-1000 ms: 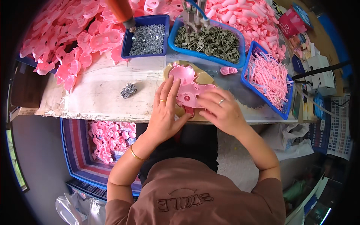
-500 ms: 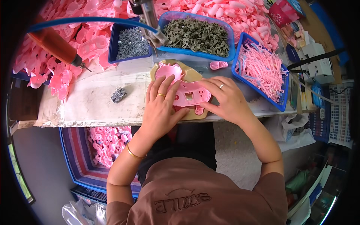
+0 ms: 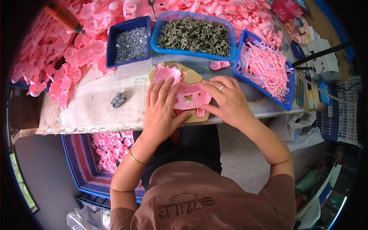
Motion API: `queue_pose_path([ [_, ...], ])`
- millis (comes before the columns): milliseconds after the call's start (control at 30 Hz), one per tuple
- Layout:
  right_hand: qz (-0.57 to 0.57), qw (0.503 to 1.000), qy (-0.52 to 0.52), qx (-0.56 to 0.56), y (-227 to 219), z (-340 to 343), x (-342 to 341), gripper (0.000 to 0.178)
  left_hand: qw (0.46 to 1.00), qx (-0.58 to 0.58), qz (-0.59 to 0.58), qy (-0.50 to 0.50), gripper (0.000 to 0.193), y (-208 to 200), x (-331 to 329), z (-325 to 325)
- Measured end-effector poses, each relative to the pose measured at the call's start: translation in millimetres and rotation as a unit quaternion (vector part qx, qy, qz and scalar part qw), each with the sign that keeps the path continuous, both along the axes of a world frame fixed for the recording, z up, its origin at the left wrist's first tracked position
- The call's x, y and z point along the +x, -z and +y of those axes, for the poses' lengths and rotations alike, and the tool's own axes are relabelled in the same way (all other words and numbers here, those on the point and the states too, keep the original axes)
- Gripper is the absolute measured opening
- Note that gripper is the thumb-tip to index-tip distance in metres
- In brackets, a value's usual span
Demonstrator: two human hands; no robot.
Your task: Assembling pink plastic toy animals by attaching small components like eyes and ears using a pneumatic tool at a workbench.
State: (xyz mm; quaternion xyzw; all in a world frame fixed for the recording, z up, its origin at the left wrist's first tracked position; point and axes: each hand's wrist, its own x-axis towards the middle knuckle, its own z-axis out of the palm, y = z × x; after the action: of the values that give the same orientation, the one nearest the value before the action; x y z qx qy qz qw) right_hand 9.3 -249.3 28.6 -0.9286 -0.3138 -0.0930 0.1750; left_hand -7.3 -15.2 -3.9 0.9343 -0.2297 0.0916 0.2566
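A pink plastic shell (image 3: 195, 93) lies in a tan fixture (image 3: 200, 118) at the table's front edge. Its round, hollow end (image 3: 165, 74) points to the far left. My left hand (image 3: 160, 109) rests on the shell's left part, fingers stretched out and apart, thumb by the near edge. Around the shell's right end, my right hand (image 3: 230, 101) has bent fingers above and its thumb below, gripping the rim. A small pink piece (image 3: 201, 112) sits in the fixture under the shell's near edge. Both hands partly hide the shell.
Beyond the fixture stand a dark blue tray of small metal screws (image 3: 130, 44), a blue tub of grey-green clips (image 3: 195, 36) and a blue basket of pink sticks (image 3: 264, 69). Pink shells (image 3: 90, 53) heap at left. An orange power screwdriver (image 3: 61, 15) hangs above. A screw clump (image 3: 118, 99) lies left.
The metal driver with its blue hose has risen almost out of view, and the orange screwdriver sits higher. The view has shifted slightly. Both hands stay on the shell.
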Motion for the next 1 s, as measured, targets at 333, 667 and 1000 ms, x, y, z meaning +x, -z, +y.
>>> queue_pose_path([
  [333,-0.011,0.984,0.111,0.136,3.2,-5.7,106.6,0.022,1.000,-0.005,0.006,0.006,0.075,-9.6,-0.5,-3.6],
  [667,0.184,0.918,0.154,0.315,2.5,-29.6,144.9,0.015,0.998,-0.049,0.014,0.026,0.055,-19.4,1.3,-10.2],
  [1000,0.333,0.849,-0.092,0.399,-26.7,-24.5,60.5,0.010,0.807,-0.484,0.337,0.042,0.044,-40.2,18.5,-34.2],
])
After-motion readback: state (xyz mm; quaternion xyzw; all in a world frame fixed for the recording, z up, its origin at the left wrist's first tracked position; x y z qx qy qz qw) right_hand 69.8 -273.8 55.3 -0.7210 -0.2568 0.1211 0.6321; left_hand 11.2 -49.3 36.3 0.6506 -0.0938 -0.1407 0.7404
